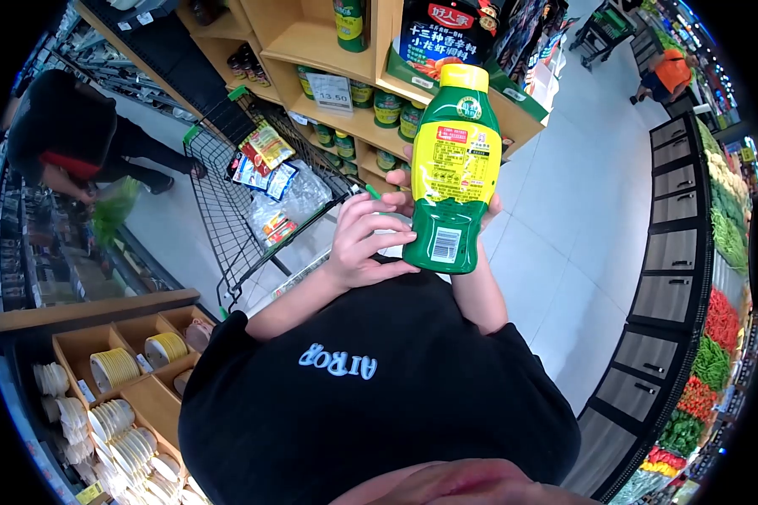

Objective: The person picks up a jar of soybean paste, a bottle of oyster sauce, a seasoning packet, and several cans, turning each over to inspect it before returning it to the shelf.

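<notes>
green-and-yellow bottle (456,172): before the chest, cap end far. right hand (492,212) wraps it from behind; left hand's (364,236) fingertips meet its lower left edge, pinch not determinable. judged smooth, squeezable, weighty if full; best held at the waist. left: cart (216,202) with packets (268,146). far: wooden shelves (316,52). right: vegetables (721,318).

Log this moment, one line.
right hand: holding green-yellow plastic bottle; left hand: touching its lower side; black wire shopping cart: loaded
</notes>
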Demonstrator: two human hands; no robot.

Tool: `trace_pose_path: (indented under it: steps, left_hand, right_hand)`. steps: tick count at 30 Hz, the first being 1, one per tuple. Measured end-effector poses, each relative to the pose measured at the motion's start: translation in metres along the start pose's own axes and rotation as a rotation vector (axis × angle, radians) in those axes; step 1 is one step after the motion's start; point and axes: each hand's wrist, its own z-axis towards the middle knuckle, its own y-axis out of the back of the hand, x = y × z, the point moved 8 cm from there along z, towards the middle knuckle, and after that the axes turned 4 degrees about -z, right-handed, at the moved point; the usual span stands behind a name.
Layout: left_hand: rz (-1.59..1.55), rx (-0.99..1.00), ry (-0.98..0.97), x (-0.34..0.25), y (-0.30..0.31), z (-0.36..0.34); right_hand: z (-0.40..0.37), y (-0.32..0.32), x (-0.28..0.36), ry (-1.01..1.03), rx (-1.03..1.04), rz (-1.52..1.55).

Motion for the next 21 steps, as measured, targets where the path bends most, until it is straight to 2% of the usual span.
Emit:
trace_pose_path:
  steps: [9,21]
  left_hand:
    - [-0.039,0.038,0.025,0.037,0.003,0.018]
    - [-0.198,0.034,0.073,0.092,0.028,0.015]
  right_hand:
    - [0.028,0.012,0.015,0.059,-0.027,-0.015]
    - [0.055,0.047,-0.007,0.106,-0.212,0.019]
